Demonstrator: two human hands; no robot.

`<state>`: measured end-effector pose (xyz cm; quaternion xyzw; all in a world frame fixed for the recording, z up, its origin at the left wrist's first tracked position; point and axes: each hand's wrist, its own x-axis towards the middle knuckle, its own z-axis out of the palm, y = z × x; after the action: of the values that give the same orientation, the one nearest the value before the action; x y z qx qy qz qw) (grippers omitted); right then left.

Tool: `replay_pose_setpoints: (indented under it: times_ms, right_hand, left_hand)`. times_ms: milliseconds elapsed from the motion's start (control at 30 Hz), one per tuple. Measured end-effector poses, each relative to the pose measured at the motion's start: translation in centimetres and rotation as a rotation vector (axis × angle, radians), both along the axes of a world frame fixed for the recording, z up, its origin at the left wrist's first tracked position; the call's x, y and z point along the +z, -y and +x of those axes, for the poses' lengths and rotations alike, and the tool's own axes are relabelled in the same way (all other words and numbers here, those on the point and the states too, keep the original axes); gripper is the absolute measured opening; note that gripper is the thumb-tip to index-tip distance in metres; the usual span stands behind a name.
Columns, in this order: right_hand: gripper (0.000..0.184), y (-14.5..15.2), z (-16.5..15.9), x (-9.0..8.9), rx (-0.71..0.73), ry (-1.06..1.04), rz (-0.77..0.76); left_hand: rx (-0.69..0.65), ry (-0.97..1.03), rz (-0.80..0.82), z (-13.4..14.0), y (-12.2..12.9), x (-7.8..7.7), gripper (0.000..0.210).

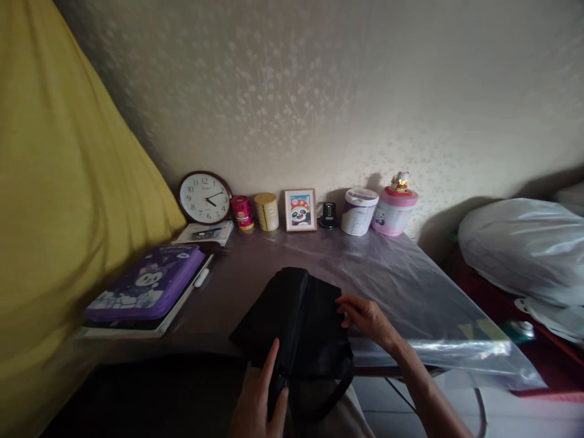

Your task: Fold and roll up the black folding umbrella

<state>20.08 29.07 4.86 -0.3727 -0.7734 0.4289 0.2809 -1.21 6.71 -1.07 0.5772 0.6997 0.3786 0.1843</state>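
A black fabric bag (314, 328) lies over the front edge of the table, with a raised fold along its middle and a strap (340, 389) looping down at its lower right. My left hand (262, 401) grips the near end of that fold between thumb and fingers. At the bag's right edge, my right hand (365, 316) pinches the cloth with its fingertips. Part of the bag hangs over the near edge, above my lap. What is inside the bag cannot be seen.
A plastic-covered table (387, 274) carries a purple case (146, 283) on papers at left. Along the wall stand a clock (205, 198), a red tin (243, 213), a yellow tin (267, 213), a framed panda picture (300, 210) and two tubs (359, 213). A yellow curtain (68, 182) hangs left.
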Motion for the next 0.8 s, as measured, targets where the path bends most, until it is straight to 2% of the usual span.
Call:
replay_pose_setpoints:
  times_ms: [100,333,433,600,800]
  right_hand:
    - [0.032,0.5,-1.1,0.5,-0.038,-0.023,0.132]
    - [0.026,3.3,-5.4,2.3,0.058,0.08,0.385]
    - [0.024,4.8,-7.2,1.7,0.066,0.146,0.453]
    - [0.03,6.5,-9.1,0.3,-0.01,0.315,0.54]
    - [0.031,6.6,-9.5,-0.4,-0.046,0.283,0.57]
  left_hand:
    - [0.012,-0.021,0.021,0.1,-0.2,-0.6,0.056]
    - [0.021,-0.073,-0.04,0.0,-0.5,-1.3,0.064]
    - [0.029,-0.084,-0.079,0.0,-0.8,-1.8,0.07]
    - [0.036,-0.064,-0.067,-0.1,-1.2,-2.6,0.078]
    - [0.029,0.056,-0.066,-1.2,-1.1,-2.7,0.076]
